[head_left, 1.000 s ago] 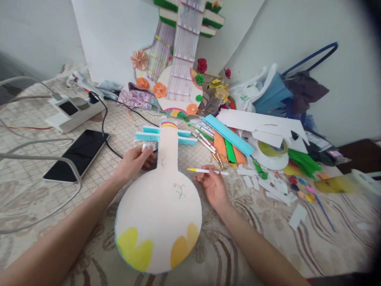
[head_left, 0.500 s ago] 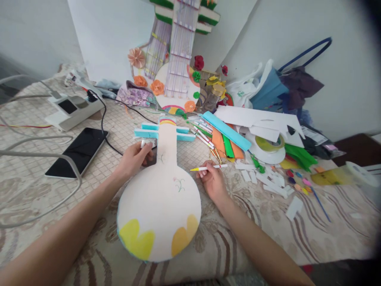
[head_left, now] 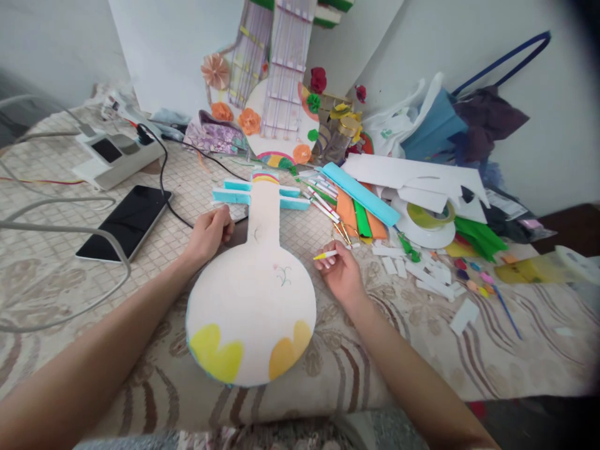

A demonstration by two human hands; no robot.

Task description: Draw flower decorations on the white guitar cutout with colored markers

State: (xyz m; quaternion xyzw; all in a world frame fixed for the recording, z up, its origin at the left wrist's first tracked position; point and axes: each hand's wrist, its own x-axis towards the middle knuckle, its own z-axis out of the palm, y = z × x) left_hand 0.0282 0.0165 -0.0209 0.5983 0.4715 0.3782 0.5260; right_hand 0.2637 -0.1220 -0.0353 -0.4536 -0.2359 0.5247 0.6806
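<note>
Lying flat on the cloth-covered table is a pale guitar-shaped cut-out. Its round body is nearest the person and its neck points away. Two yellow and orange shapes are painted at its near rim, and a small flower sketch sits on its right shoulder.

Beyond the cut-out's head, a taller decorated guitar model leans upright against the wall with paper flowers around its base. Far to the right of the cut-out and behind it slumps a blue bag. White paper sheets are piled to the right of the neck. A dark phone lies face up well to the left of the cut-out, and a white power strip sits farther back on that same side. A roll of tape lies right of the neck, under the edge of the sheets.

The left hand rests against the left edge of the neck, fingers curled tight into the palm. Whether they enclose anything is hidden. The right hand sits just right of the cut-out's shoulder, palm partly up. Its fingers pinch a yellow-tipped marker whose tip points toward the cut-out without touching it. Gold-handled scissors lie just beyond that hand, right of the neck.
</note>
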